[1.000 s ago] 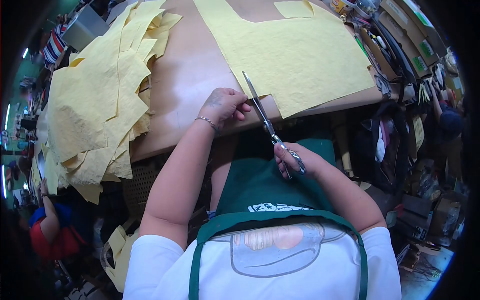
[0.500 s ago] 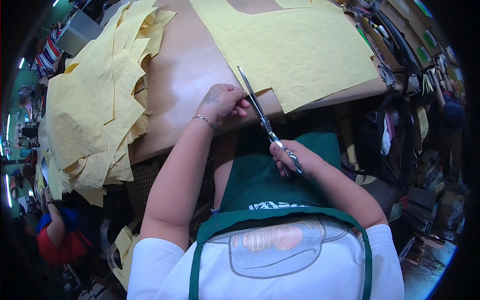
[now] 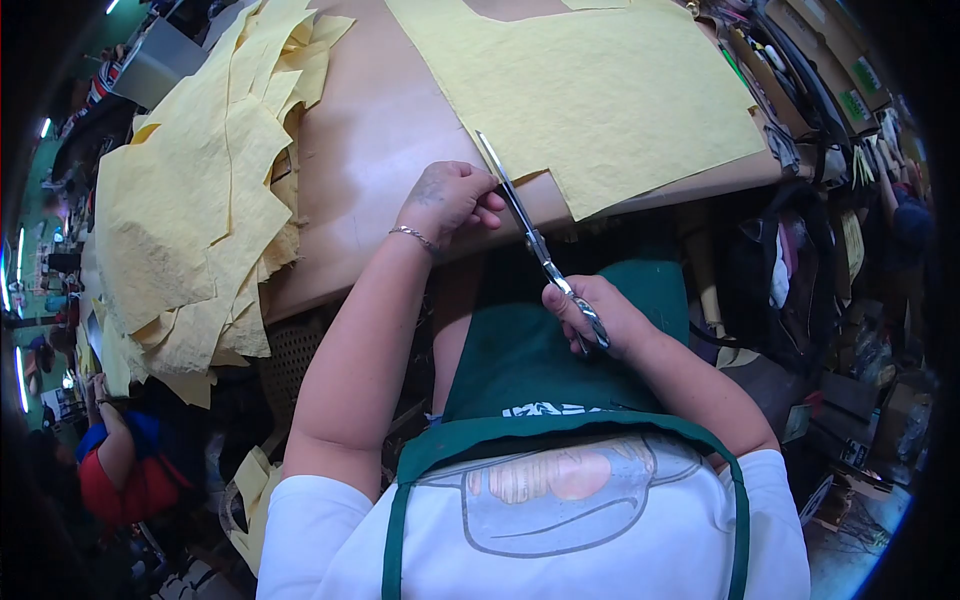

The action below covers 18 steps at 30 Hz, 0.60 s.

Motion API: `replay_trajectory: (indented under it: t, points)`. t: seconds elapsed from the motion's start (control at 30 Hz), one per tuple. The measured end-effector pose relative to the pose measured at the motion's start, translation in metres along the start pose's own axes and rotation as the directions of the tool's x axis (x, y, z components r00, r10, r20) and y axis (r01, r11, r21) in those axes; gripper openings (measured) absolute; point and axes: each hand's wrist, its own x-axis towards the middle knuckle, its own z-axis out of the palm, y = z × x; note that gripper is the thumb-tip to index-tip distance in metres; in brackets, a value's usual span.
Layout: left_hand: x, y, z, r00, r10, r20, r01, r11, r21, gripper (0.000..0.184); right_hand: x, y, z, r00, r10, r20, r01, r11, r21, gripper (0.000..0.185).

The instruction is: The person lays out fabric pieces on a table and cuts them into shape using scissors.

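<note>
A large yellow sheet lies flat on the brown table, its near edge notched. At the sheet's near left corner, my left hand pinches the edge between thumb and fingers. My right hand is wrapped round the handles of metal scissors. The blades point up and left, over the sheet's edge beside my left fingertips, and look nearly closed.
Many cut yellow pieces are heaped at the table's left, hanging over its edge. Boxes and tools stand at the back right. A dark bag hangs at the right. Another person in red and blue is at the lower left.
The scissor blades have come closer together, the right hand's fingers closing on the handles. The left hand keeps its pinch at the edge. The whole view has shifted slightly.
</note>
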Motion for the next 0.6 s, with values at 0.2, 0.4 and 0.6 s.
replay_trajectory:
  t: [0.2, 0.4, 0.6]
  points:
    - [-0.001, 0.000, 0.001, 1.000, 0.006, -0.009, -0.006, 1.000, 0.001, 0.014, -0.001, -0.002, 0.000, 0.999, 0.038, -0.008, -0.038, 0.999, 0.018, 0.058]
    - [-0.002, 0.001, 0.001, 1.000, -0.009, -0.007, 0.009, 0.999, -0.036, 0.012, -0.006, -0.010, 0.000, 0.998, 0.057, -0.010, -0.056, 0.996, 0.068, 0.056]
    - [0.001, -0.002, -0.002, 0.999, -0.002, 0.032, 0.005, 0.997, -0.078, 0.012, 0.004, -0.018, -0.005, 0.994, 0.091, 0.067, -0.098, 0.987, 0.124, 0.060]
